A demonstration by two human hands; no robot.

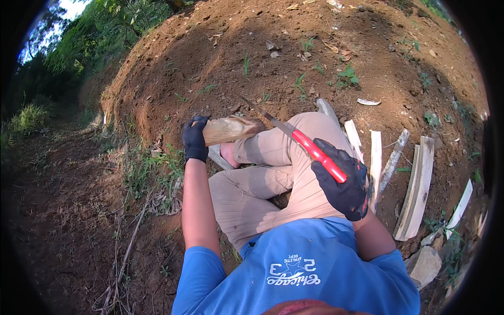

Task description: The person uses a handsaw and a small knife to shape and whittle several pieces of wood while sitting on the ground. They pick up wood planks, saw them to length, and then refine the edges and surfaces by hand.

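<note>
My left hand (195,138), in a black glove, is closed round the left end of a short, thick piece of split wood (231,130). The wood lies level above my lower leg, its pale cut face showing. In my right hand (344,181), also black-gloved, is a red-handled knife (319,156). Its long, narrow dark blade slants up and left, with the tip beyond the wood's far edge. Blade and wood look close near the wood's right end; whether they touch I cannot tell.
I sit on a brown earth slope (210,63), legs folded in tan trousers (310,184). Several split wood strips (420,184) lie at my right, near a pale stone (426,266). Grass tufts (152,173) and dry stems (128,244) are at my left.
</note>
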